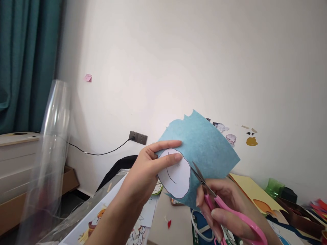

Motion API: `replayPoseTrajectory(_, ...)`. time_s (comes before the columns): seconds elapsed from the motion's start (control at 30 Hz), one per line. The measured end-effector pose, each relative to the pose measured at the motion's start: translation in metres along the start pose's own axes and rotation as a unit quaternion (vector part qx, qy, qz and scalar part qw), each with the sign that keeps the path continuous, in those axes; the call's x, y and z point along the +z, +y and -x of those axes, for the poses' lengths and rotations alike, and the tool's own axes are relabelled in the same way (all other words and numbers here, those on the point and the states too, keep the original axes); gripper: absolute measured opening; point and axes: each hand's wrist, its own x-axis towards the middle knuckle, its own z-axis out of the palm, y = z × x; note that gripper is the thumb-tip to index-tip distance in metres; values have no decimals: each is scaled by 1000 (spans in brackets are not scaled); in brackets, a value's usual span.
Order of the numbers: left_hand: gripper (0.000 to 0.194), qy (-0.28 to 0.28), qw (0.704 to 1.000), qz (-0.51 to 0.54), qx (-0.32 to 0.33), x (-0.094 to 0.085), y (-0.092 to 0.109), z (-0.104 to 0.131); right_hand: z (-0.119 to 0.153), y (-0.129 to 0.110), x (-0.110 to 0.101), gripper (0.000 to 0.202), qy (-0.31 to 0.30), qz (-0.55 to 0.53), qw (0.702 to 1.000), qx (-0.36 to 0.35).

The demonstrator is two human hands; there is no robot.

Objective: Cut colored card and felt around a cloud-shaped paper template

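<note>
My left hand (155, 158) pinches a light blue sheet (204, 143), felt-like in look, together with a white paper cutout (178, 178) lying on it. The cutout has a rounded, wavy outline and a curved black line. The sheet's top left edge is jagged. In my right hand (224, 200) are scissors (203, 182) with pink handles, their blades parted. The blade tips are over the blue sheet, close to the cutout's right edge; whether they touch the sheet I cannot tell. The sheet is held up above the table.
Below lie a grey-beige board (167, 217) with a small red scrap (169, 224), printed drawings (99, 217), and a white tape-like ring (200, 226). To the right are yellow sheets (250, 185), a brown tray (297, 214) and a green container (274, 186). Rolled clear plastic (48, 153) stands left.
</note>
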Motion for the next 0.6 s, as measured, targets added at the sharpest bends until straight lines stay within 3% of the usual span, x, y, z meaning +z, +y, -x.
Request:
replayPoseTrajectory(0.13,24,-3,1000,-2,-1,1,-1,2,-5,-5,5,21,0,7,1000,20)
replayPoseTrajectory(0.3,24,44,999,-16,15,6,-2,5,-10,-6,9,25,-14,-3,1000,-11)
replayPoseTrajectory(0.6,26,41,999,-27,10,12,-2,9,-16,-9,16,22,-3,24,1000,-16)
